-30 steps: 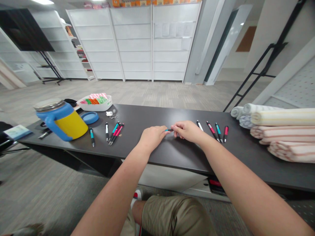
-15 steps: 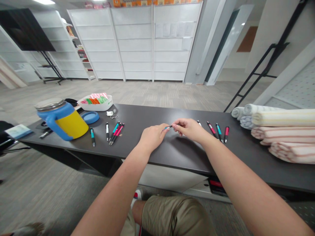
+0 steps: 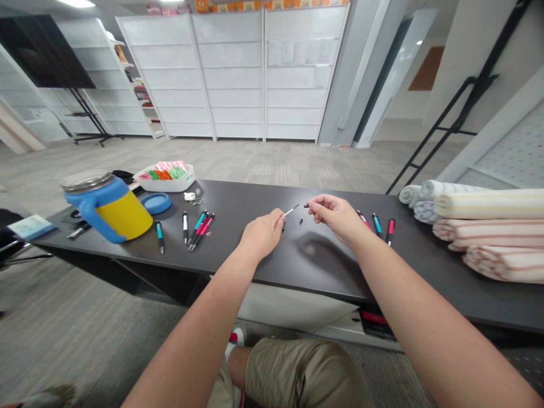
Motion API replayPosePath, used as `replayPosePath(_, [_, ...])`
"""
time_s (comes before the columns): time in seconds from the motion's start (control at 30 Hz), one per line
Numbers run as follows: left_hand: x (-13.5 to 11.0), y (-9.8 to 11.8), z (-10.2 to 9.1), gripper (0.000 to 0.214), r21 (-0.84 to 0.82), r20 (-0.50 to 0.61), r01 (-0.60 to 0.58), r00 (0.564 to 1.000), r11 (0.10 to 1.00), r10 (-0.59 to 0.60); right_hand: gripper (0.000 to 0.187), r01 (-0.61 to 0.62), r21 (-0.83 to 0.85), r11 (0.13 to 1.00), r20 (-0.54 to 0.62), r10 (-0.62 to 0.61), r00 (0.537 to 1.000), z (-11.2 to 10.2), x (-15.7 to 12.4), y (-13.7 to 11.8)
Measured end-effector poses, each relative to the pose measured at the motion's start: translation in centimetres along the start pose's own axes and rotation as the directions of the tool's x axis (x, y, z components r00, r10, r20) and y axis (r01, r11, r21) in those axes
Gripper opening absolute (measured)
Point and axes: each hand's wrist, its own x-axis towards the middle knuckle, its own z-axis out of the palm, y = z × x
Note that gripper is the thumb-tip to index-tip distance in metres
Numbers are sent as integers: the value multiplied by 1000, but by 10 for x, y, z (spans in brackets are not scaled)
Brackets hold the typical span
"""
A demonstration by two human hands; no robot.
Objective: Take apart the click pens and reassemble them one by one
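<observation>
My left hand point(image 3: 262, 233) is closed over the dark table point(image 3: 263, 252), pinching a thin white pen refill point(image 3: 290, 211) that points up and right. My right hand point(image 3: 335, 216) is closed a little to the right, raised off the table, gripping a dark pen part whose tip point(image 3: 306, 205) shows at the fingertips. A tiny dark piece point(image 3: 301, 220) lies on the table between the hands. Coloured pens point(image 3: 377, 224) lie just right of my right hand. More pens point(image 3: 199, 223) lie in a row to the left.
A yellow and blue jug point(image 3: 108, 207) stands at the table's left end beside a blue lid point(image 3: 155, 202) and a white tray point(image 3: 166, 176) of coloured packets. Rolled and folded towels point(image 3: 484, 226) are stacked at the right. White shelving lines the back wall.
My hands have moved apart and lifted. The pen they held together has come apart: the refill stays with the left hand, the dark part with the right.
</observation>
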Motion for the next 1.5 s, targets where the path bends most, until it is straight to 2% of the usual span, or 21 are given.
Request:
replayPosePath(0.1, [0,-2,1,29,-4,-13,-12,1000,1000,12,35,4,-79,997,19,-3,1000,-1,0,1])
replayPosePath(0.2, [-1,-3,1,28,-3,-26,-26,999,1000,26,32,13,-280,960,56,3,998,-2,-2,1])
replayPosePath(0.33, [-1,-2,0,29,5,-20,-20,1000,1000,20,20,80,-572,817,180,30,983,0,-6,0])
replayPosePath(0.43, [-1,-2,0,30,8,-21,-18,1000,1000,18,14,141,-672,727,269,62,961,2,-10,-3])
replayPosePath(0.87, [-1,-1,-2,31,8,-10,6,1000,1000,-6,12,248,-679,691,334,-10,943,-2,-8,3])
replayPosePath(1.07, [-1,-1,-1,31,9,-6,13,1000,1000,-13,14,217,-704,676,304,10,953,-4,-9,0])
replayPosePath(1.23, [-1,-3,1,30,33,-24,46,999,998,-45,13,264,-739,619,255,-106,961,-7,-6,0])
replayPosePath(1.33, [0,-3,0,31,39,-31,74,997,997,-72,19,339,-733,590,312,-153,938,-6,-2,5])
replayPosePath(1.5, [0,-2,-1,30,36,-48,102,994,994,-100,20,389,-724,570,386,-133,913,-4,3,11])
